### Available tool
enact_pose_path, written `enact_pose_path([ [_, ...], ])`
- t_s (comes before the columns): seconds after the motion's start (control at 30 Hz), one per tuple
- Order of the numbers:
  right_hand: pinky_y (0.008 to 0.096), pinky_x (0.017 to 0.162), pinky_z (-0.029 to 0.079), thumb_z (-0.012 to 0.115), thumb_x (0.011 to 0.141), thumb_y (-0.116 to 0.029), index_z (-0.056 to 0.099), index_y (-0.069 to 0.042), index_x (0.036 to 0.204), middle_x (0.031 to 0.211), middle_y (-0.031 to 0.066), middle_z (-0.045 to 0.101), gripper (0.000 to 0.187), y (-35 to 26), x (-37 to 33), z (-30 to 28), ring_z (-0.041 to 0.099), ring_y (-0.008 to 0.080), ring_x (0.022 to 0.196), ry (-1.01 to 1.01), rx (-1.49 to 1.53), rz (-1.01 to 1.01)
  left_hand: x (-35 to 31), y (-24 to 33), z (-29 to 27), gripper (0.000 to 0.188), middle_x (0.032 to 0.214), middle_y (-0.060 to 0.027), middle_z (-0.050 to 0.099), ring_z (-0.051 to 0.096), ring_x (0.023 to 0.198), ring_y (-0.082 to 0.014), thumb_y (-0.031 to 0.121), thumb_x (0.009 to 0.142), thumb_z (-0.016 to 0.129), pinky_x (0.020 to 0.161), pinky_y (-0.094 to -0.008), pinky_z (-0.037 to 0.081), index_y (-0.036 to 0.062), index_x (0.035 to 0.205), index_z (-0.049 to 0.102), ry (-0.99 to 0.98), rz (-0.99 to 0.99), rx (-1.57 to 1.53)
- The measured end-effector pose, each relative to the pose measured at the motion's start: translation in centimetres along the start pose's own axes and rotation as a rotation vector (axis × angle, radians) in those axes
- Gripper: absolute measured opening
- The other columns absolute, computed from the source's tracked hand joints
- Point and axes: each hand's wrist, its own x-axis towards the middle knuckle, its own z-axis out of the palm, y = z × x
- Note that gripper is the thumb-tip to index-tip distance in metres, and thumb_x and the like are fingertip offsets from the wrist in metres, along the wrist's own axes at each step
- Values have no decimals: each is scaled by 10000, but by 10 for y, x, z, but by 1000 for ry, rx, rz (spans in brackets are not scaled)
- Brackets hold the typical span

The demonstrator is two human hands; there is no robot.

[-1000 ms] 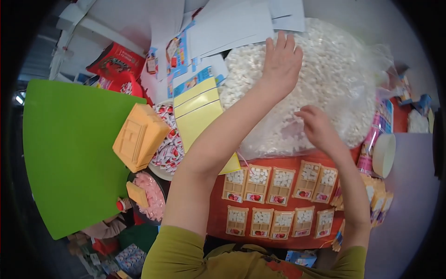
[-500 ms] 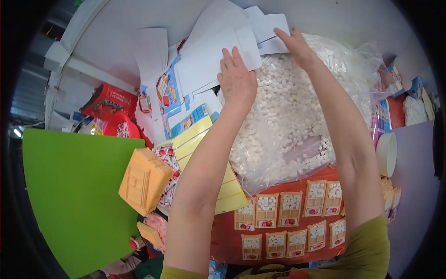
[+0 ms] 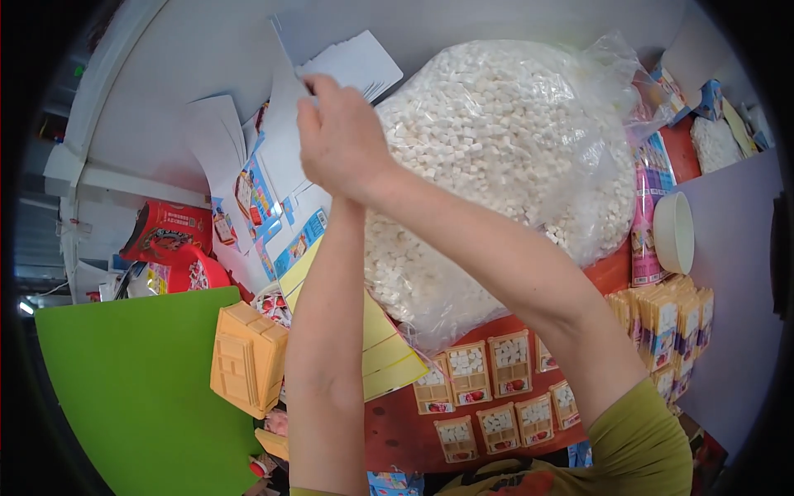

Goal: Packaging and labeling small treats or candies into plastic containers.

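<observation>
My right hand is crossed over my left and curls its fingers at the edge of large white card sheets, one of which stands bent upright. My left hand is almost wholly hidden beneath it; only the wrist shows, so its fingers cannot be made out. Beyond the hands lies a fanned pile of smaller white cards. Close by on the right, a big clear bag is full of small white cubes. Blue printed cards lie left of my hands.
Rows of tan trays with white cubes stand on the red table. Stacked filled trays and a white bowl are at right. Yellow sheets, empty tan trays, a red basket and a green panel are left.
My right hand has swung left from the far cards and now covers my left hand. The large white sheets have shifted left and tipped up. The view has turned slightly.
</observation>
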Motion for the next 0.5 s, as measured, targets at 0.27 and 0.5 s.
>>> enact_pose_path([
  [0.27,423,939,472,662,919,-306,587,13,1282,1059,195,663,489,56,21,-16,585,320,1112,107,-103,-552,13,-29,-30,350,975,-76,704,655,912,-169,253,958,658,800,-294,502,-14,1182,634,103,-279,-630],
  [0.5,493,1045,443,726,832,-554,390,164,1381,1370,313,517,965,123,85,-24,521,426,1275,80,70,545,26,-16,-53,322,987,-32,681,581,883,-103,272,992,619,794,-281,470,-12,1129,681,-21,-279,-489],
])
